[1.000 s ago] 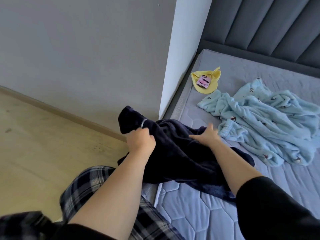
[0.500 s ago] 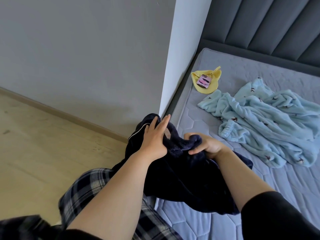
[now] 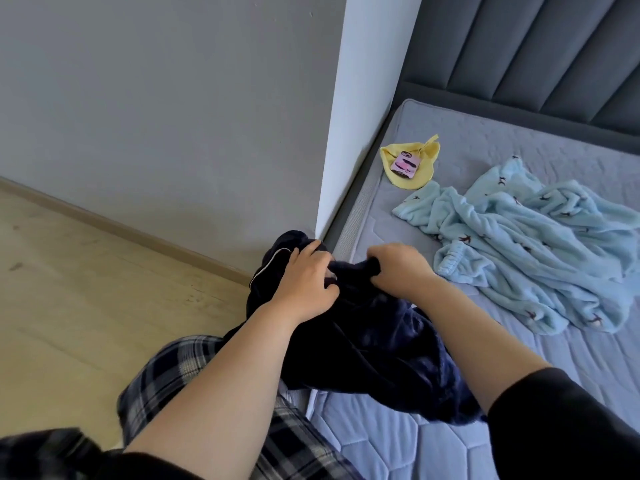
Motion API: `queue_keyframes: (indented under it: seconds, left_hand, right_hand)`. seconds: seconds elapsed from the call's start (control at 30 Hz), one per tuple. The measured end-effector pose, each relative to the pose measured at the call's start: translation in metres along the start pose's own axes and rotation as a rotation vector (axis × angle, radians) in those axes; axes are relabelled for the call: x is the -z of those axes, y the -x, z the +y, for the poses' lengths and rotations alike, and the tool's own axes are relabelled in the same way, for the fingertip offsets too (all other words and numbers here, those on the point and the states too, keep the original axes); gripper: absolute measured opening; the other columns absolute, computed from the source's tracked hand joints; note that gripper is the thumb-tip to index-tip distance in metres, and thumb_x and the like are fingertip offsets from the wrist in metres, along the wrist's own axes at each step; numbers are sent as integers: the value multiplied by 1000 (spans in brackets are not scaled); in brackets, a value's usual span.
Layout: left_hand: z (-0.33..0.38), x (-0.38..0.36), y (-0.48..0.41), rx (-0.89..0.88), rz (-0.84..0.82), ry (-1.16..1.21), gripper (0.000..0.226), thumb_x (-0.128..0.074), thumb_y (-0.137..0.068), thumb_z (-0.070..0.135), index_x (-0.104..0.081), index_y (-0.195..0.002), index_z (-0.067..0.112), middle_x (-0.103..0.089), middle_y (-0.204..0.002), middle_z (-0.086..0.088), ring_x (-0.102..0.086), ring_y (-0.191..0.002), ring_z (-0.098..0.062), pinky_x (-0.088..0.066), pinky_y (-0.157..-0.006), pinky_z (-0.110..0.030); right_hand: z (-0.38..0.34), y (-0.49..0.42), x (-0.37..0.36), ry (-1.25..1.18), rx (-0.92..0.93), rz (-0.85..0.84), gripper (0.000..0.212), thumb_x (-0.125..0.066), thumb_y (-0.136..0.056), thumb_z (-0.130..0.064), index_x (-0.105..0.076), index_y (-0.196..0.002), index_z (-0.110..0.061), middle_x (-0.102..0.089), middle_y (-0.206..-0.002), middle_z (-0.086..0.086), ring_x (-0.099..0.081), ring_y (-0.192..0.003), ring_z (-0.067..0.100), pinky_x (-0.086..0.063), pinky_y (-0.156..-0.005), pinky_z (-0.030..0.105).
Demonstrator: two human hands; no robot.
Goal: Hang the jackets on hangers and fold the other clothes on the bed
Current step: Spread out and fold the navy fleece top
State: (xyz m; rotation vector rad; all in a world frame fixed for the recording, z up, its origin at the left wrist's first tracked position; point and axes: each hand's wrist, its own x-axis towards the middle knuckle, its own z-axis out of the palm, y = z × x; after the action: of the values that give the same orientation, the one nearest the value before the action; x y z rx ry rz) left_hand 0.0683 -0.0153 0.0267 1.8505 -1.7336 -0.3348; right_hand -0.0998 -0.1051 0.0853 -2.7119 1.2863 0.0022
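A dark navy fleece garment (image 3: 374, 344) with thin white piping hangs bunched over the bed's near left edge. My left hand (image 3: 304, 275) presses on its upper part, fingers spread and curled into the cloth. My right hand (image 3: 398, 268) is closed on a rolled fold of the same garment, just right of the left hand. A crumpled light blue fleece garment (image 3: 533, 251) with small dark figures lies on the mattress (image 3: 519, 382) to the right. A small yellow cloth (image 3: 410, 164) with a pink tag lies near the bed's far left corner.
A white wall corner (image 3: 360, 116) stands right at the bed's left edge, with a grey wall and wooden floor (image 3: 79, 306) to the left. The padded grey headboard (image 3: 540, 53) rises at the back. My plaid trouser leg (image 3: 166, 379) is against the bed side.
My hands have come together on the navy garment: the right hand has closed on a fold and drawn it up, and the left hand has shifted right onto the cloth beside it.
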Motion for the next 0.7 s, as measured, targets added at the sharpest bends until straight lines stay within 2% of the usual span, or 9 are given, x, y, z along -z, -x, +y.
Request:
queue_keyframes:
  seconds: [0.07,0.13,0.2,0.27,0.37,0.47,0.57,0.63,0.7]
  left_hand:
    - [0,12,-1,-56,2,-121,23,-56,-77,15,-58,-99,9,-55,-124,-8,-31,-132,-22,-20,-112,-39]
    - [-1,34,-5,-45,82,-195,8,-58,-79,16,-51,-83,14,-59,-101,-8,-47,-109,-28,-35,-89,-33]
    - [0,64,-12,47,153,-173,21,-62,-80,21,-42,-74,18,-52,-80,-5,-51,-85,-28,-32,-63,-31]
    - [6,99,-24,153,176,-44,25,-64,-78,25,-42,-71,18,-50,-72,0,-53,-70,-25,-31,-54,-30]
    - [22,154,-37,193,68,112,13,-65,-75,24,-53,-78,19,-56,-72,6,-56,-67,-11,-37,-53,-24]
    - [35,205,-40,197,49,36,14,-64,-74,16,-52,-73,23,-55,-71,7,-56,-70,-13,-36,-54,-23]
    - [40,256,-35,308,300,-170,13,-58,-76,12,-51,-69,20,-57,-74,1,-56,-74,-23,-37,-55,-26]
    - [44,293,-26,397,488,-277,7,-61,-80,14,-56,-78,19,-61,-83,-2,-57,-78,-27,-41,-60,-27]
    - [53,329,-17,424,606,-362,7,-63,-84,16,-60,-91,16,-64,-90,-4,-59,-85,-28,-46,-66,-31]
  right_hand:
    - [-13,-3,10,7,18,61,10,-57,-74,-14,-47,-72,-15,-50,-69,2,-52,-70,28,-35,-54,30]
    - [-22,-9,25,-65,-14,251,15,-56,-74,-11,-43,-67,-13,-46,-62,3,-49,-63,30,-31,-49,30]
    - [-37,-18,48,-127,-28,418,17,-56,-75,-12,-41,-65,-11,-43,-56,4,-45,-57,30,-25,-46,29]
    - [-58,-29,78,-164,-28,518,19,-56,-76,-16,-41,-64,-11,-45,-57,4,-45,-57,29,-24,-46,28]
    - [-88,-44,126,-267,-5,608,28,-55,-76,-16,-33,-58,-14,-40,-55,1,-39,-54,24,-19,-45,28]
    - [-112,-49,166,-365,13,681,28,-52,-74,-14,-30,-57,-15,-38,-54,1,-33,-51,21,-20,-44,28]
    - [-134,-48,196,-250,95,691,28,-54,-76,-16,-32,-59,-14,-39,-55,1,-38,-54,23,-22,-46,28]
    - [-149,-47,216,61,171,675,22,-54,-83,-23,-43,-66,-13,-49,-65,2,-50,-67,28,-29,-53,28]
    - [-167,-45,242,286,227,663,19,-51,-89,-29,-58,-81,-14,-62,-83,5,-57,-80,29,-34,-60,29]
